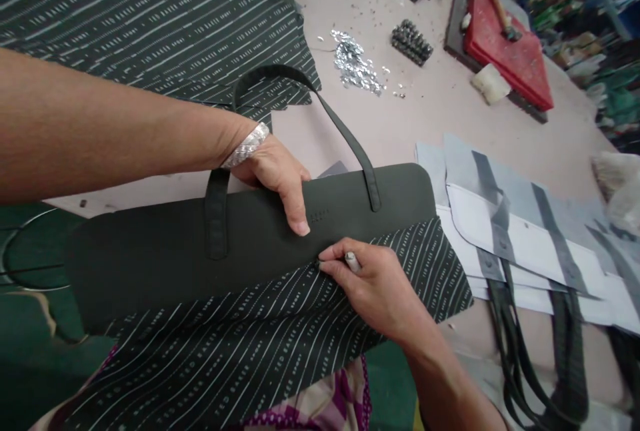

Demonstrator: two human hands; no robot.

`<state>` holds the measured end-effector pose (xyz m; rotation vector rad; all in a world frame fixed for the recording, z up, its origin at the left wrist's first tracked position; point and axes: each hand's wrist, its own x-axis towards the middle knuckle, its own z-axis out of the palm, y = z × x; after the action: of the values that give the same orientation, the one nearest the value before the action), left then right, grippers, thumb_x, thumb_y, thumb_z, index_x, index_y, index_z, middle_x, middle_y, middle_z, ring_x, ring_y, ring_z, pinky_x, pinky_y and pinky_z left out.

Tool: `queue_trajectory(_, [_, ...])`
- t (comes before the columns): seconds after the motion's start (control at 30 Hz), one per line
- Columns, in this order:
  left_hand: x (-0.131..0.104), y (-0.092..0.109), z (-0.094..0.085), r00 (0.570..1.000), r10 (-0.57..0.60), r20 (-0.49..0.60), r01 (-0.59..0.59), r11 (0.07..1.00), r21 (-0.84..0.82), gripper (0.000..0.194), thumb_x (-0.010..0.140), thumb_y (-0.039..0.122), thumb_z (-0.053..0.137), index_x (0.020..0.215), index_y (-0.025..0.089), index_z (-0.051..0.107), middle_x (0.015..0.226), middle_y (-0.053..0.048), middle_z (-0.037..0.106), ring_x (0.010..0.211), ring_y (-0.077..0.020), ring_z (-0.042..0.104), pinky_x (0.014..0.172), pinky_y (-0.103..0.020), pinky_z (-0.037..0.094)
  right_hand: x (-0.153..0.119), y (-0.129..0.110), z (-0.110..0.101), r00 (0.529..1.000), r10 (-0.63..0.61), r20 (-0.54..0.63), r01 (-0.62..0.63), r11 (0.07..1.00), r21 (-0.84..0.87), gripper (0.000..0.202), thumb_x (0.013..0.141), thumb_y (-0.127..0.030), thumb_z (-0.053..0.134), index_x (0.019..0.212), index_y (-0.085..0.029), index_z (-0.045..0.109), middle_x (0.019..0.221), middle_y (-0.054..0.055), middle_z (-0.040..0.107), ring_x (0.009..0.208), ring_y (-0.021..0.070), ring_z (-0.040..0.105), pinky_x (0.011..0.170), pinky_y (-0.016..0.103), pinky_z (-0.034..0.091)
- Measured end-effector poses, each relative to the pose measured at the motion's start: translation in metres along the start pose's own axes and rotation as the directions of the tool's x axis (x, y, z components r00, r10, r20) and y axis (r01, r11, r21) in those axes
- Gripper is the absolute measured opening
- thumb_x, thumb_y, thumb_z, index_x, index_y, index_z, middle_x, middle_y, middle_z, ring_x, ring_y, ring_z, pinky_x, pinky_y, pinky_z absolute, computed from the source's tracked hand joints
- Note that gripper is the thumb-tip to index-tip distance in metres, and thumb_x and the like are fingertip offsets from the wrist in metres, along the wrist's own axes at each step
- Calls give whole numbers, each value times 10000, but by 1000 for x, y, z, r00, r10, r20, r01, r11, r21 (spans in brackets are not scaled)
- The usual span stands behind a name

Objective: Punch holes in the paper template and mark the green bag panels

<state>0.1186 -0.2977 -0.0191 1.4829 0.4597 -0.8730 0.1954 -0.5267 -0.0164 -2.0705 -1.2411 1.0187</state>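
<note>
A dark green bag panel (265,244) with a looped handle (345,128) lies tilted before me, its striped, lettered lining (240,358) hanging over my lap. My left hand (280,174) passes through the handle and grips the panel's top edge, thumb on the front near small embossed lettering, fingers hidden behind. Where panel meets lining, my right hand (367,278) is closed in a pinch, thumb and forefinger on a small dark thing too hidden to name. A pale, silvery cylindrical end (353,261) pokes out between its fingers.
Silver metal pieces (355,63) are heaped on the table, with a dark cluster of small parts (411,42) beyond. A hammer (503,14) rests on a red board (510,51). Grey-white bag panels with straps (530,238) are stacked right; more striped fabric (150,24) lies left.
</note>
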Motion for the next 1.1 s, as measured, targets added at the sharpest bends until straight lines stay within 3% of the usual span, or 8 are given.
queue_trajectory(0.07, [-1, 0, 2, 971, -62, 229, 87, 991, -101, 246, 546, 238, 729, 790, 209, 746, 751, -74, 740, 657, -253, 676, 591, -338, 548, -1, 0, 3, 999, -31, -13, 30, 999, -31, 87, 847, -156, 615, 835, -210, 682, 776, -32, 711, 676, 109, 623, 665, 218, 449])
queue_trajectory(0.1, [-1, -1, 3, 958, -72, 279, 114, 984, -136, 254, 563, 232, 719, 815, 214, 746, 782, -76, 744, 676, -253, 679, 607, -339, 551, -2, 0, 4, 999, -44, -19, 43, 998, -51, 89, 852, -151, 609, 843, -209, 677, 794, -25, 714, 695, 114, 629, 680, 223, 452])
queue_trajectory(0.27, [2, -7, 2, 964, -101, 247, 155, 965, -210, 238, 623, 262, 700, 852, 215, 744, 834, -89, 745, 708, -269, 681, 664, -385, 556, -2, -6, 6, 997, -70, -16, 67, 987, -145, 95, 868, -129, 581, 866, -197, 648, 863, 8, 715, 774, 136, 650, 723, 241, 454])
queue_trajectory(0.47, [2, -10, 3, 963, -129, 236, 189, 948, -255, 242, 668, 272, 683, 888, 185, 738, 810, -103, 742, 712, -288, 685, 720, -426, 562, 3, -9, 3, 1000, 3, -25, -9, 965, -262, 75, 872, -192, 607, 803, -196, 578, 696, -20, 661, 603, 129, 603, 595, 241, 391])
queue_trajectory(0.83, [6, -7, -4, 952, -166, 259, 241, 926, -291, 418, 677, 253, 680, 1076, 128, 680, 867, -104, 745, 742, -274, 691, 757, -392, 569, 3, 2, 4, 995, -39, -93, 3, 932, -362, 172, 890, -283, 621, 813, -213, 484, 691, -37, 623, 582, 138, 605, 568, 241, 371])
queue_trajectory(1.1, [7, -7, -6, 952, -142, 271, 215, 941, -260, 364, 666, 273, 662, 997, 128, 703, 847, -99, 742, 696, -263, 685, 734, -400, 571, 17, 5, -4, 991, -82, -107, 45, 950, -310, 234, 838, -259, 694, 750, -217, 482, 598, -72, 576, 495, 94, 537, 521, 206, 347])
